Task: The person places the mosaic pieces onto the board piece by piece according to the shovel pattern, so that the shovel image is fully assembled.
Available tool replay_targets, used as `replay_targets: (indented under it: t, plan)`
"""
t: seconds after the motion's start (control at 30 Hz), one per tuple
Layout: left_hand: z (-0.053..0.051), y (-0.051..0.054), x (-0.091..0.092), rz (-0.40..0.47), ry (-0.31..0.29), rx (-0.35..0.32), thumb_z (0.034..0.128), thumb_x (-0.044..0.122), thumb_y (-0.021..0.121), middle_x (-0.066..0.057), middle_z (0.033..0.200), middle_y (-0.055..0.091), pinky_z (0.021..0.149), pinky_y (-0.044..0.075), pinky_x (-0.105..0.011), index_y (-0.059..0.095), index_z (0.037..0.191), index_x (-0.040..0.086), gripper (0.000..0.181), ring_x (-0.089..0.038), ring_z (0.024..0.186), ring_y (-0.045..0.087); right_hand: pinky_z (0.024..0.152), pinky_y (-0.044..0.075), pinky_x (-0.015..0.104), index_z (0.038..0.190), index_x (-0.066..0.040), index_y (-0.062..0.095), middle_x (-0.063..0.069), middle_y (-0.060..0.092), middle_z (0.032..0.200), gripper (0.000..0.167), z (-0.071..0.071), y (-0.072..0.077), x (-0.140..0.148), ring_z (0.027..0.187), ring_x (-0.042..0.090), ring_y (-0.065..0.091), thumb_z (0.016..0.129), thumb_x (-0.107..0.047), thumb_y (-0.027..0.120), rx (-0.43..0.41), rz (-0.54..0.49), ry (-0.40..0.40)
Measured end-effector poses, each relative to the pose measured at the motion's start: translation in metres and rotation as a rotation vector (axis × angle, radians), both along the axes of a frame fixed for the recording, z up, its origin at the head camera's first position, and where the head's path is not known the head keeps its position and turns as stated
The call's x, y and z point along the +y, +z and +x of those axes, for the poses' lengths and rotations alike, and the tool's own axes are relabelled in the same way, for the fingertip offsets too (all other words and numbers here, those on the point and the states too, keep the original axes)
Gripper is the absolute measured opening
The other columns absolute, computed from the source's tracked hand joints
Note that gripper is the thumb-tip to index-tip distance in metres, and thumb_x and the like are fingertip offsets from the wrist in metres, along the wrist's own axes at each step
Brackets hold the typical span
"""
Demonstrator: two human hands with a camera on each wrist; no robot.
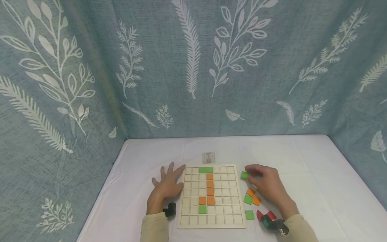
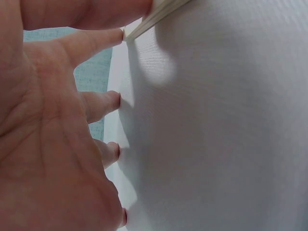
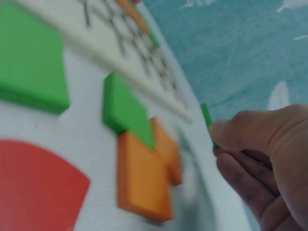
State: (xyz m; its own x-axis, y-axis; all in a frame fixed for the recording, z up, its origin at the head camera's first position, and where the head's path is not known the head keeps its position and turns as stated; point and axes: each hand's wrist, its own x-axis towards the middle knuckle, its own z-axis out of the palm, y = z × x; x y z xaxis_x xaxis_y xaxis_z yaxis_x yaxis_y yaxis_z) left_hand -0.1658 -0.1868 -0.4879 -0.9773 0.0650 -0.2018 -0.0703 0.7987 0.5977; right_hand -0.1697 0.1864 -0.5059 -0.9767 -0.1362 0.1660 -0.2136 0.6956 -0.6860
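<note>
A pale gridded board (image 1: 193, 220) lies on the table with several green and orange squares in its cells: two green at the top, a column of orange below, one green tile (image 1: 202, 209) near the bottom. The left hand (image 1: 167, 185), fingers spread, touches the board's left edge with thumb and index finger; the left wrist view shows the index fingertip at the board edge (image 2: 154, 20). To the right of the board, the right hand (image 1: 269, 184) pinches a green square (image 1: 244, 175) between thumb and fingers; the right wrist view shows this green square (image 3: 207, 118) edge-on.
Right of the board lie loose orange squares (image 1: 256, 201), green squares (image 1: 249, 214) and red curved pieces (image 1: 270, 215), these partly behind the right wrist's camera. A small patterned card (image 1: 208, 157) lies beyond the board. A leaf-printed blue curtain (image 1: 205, 114) stands behind the table.
</note>
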Motion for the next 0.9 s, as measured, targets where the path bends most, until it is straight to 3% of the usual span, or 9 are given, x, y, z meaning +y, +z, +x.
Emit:
replay_targets:
  t: [0.27, 0.43, 0.5, 0.67, 0.73, 0.9]
  plan:
    - [-0.001, -0.001, 0.0, -0.025, -0.006, 0.001, 0.0878, 0.011, 0.064, -0.029, 0.181, 0.017, 0.116, -0.008, -0.095, 0.051, 0.165, 0.018, 0.079, -0.064, 0.164, -0.003, 0.101, 0.065, 0.046, 0.125, -0.013, 0.081, 0.0, 0.083, 0.119, 0.034, 0.023, 0.016, -0.001, 0.111, 0.023, 0.081, 0.092, -0.007, 0.085, -0.074, -0.053, 0.064]
    - [-0.002, -0.002, 0.001, -0.027, -0.003, 0.002, 0.0882, 0.011, 0.065, -0.029, 0.18, 0.018, 0.116, -0.008, -0.094, 0.051, 0.165, 0.018, 0.078, -0.064, 0.164, -0.002, 0.098, 0.066, 0.036, 0.122, -0.017, 0.082, -0.006, 0.083, 0.116, 0.032, 0.042, 0.018, -0.009, 0.109, 0.014, 0.08, 0.091, -0.007, 0.086, -0.096, -0.096, 0.109]
    - [-0.003, -0.002, 0.0, -0.029, -0.003, 0.0, 0.0887, 0.01, 0.064, -0.029, 0.18, 0.018, 0.117, -0.008, -0.094, 0.051, 0.165, 0.017, 0.078, -0.064, 0.164, -0.002, 0.079, 0.069, 0.032, 0.121, -0.017, 0.082, -0.006, 0.084, 0.115, 0.031, 0.05, 0.017, -0.014, 0.086, 0.012, 0.081, 0.092, -0.006, 0.086, -0.118, -0.134, 0.139]
    - [-0.002, 0.0, 0.001, -0.022, 0.003, -0.007, 0.0895, 0.011, 0.064, -0.028, 0.181, 0.017, 0.117, -0.009, -0.093, 0.05, 0.165, 0.018, 0.077, -0.064, 0.164, -0.003, 0.072, 0.067, 0.029, 0.116, -0.014, 0.083, -0.004, 0.085, 0.113, 0.027, 0.065, 0.012, -0.026, 0.078, 0.004, 0.078, 0.091, -0.005, 0.086, -0.011, -0.164, 0.247]
    - [-0.002, 0.001, 0.001, -0.019, 0.007, -0.009, 0.0896, 0.011, 0.065, -0.028, 0.181, 0.017, 0.117, -0.009, -0.093, 0.05, 0.165, 0.018, 0.077, -0.064, 0.164, -0.003, 0.092, 0.066, 0.03, 0.113, -0.013, 0.084, -0.004, 0.085, 0.111, 0.026, 0.069, 0.009, -0.032, 0.096, 0.002, 0.079, 0.089, -0.004, 0.087, 0.078, -0.144, 0.282]
    - [-0.002, -0.001, 0.001, -0.029, 0.007, -0.009, 0.09, 0.011, 0.065, -0.028, 0.181, 0.017, 0.117, -0.009, -0.094, 0.05, 0.165, 0.018, 0.077, -0.064, 0.164, -0.003, 0.09, 0.067, 0.029, 0.112, -0.012, 0.084, -0.002, 0.085, 0.111, 0.026, 0.076, 0.0, -0.047, 0.095, 0.004, 0.08, 0.088, -0.003, 0.087, 0.128, -0.179, 0.355]
